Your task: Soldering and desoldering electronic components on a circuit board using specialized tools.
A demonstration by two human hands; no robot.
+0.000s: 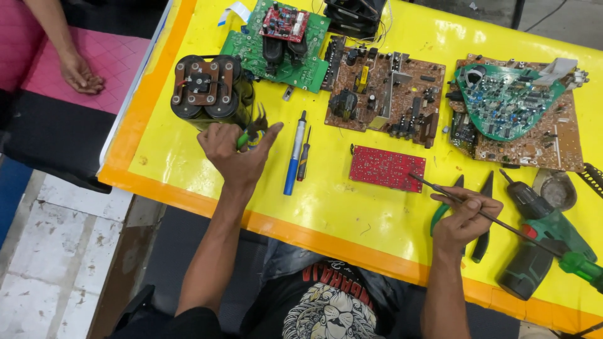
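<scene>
Head view shows the left hand [233, 150] closed around a green-handled tool [246, 138], likely small pliers, its dark tip at 1 o'clock from the knuckles and touching or nearly touching the side of the dark capacitor bank [210, 91]. The right hand [465, 216] pinches a soldering iron [502, 227] like a pen, its thin shaft running out to 10 o'clock, the tip resting at the right edge of the red circuit board [387, 167]; the green grip trails off toward 4 o'clock.

Risks, as I judge them: the iron's long shaft crosses close over the black-handled pliers [482, 213] and the green cordless drill [543, 235], so a swing of the wrist could brush either one. If the red board is not held down, a push from the tip may slide it toward 9 o'clock. The capacitor bank stands near the table's left edge [141, 107]; a hard pull with the pliers could tip it that way.

Open room lies on the bare yellow table [326, 213] between the two hands, at 6 o'clock from the red board. Toward 12 o'clock the brown circuit board [386, 94] and green circuit board [279, 47] crowd the top. A blue screwdriver [294, 157] lies just right of the left hand. Another person's hand [80, 74] rests off the table at 9 o'clock.
</scene>
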